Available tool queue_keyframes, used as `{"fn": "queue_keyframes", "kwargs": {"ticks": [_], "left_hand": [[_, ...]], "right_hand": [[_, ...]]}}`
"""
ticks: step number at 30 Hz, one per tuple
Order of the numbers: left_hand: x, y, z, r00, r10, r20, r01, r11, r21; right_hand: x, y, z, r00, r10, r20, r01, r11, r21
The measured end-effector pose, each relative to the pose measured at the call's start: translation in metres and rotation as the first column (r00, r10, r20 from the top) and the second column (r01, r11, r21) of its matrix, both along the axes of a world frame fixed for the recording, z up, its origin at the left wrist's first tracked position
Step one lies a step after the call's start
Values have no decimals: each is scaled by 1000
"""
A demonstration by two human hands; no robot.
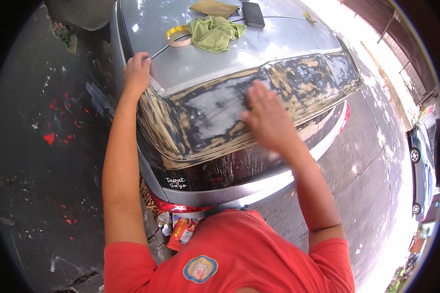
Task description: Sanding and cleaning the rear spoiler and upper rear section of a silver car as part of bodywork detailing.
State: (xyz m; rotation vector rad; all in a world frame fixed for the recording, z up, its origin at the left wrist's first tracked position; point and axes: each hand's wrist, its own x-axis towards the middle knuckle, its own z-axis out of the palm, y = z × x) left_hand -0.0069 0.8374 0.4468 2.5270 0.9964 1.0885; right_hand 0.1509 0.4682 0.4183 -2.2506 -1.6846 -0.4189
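A silver car's rear spoiler (220, 110) lies before me, its paint sanded into patches of grey, black and tan. My right hand (266, 113), blurred, lies over the middle of the spoiler. A bit of a small yellowish pad (255, 111) shows between its thumb and fingers; the rest is hidden under the hand. At the left, my left hand (137, 71) rests on the edge of the roof (190, 69) near the spoiler's corner, holding nothing. The dark rear window (220, 172), streaked with whitish residue, sits below the spoiler.
On the roof are a masking tape roll (178, 36), a green cloth (216, 33), a brown sandpaper sheet (214, 8) and a dark flat block (253, 14). A dark, paint-spotted wall (51, 175) stands left. Litter (182, 234) lies below the bumper; another car (423, 172) is far right.
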Motion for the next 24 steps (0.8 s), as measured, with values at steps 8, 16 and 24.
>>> {"fn": "queue_keyframes", "kwargs": {"ticks": [8,16,24], "left_hand": [[-5,-16,10,1000,4,-27,0,992,128],[26,-178,31,805,-593,17,593,805,2],[60,-198,38,305,-616,727,773,-285,-566]], "right_hand": [[-101,28,-9,967,243,-71,-242,970,21],[4,-29,61,513,214,-832,167,925,341],[0,-18,81,-459,640,-616,177,746,642]]}}
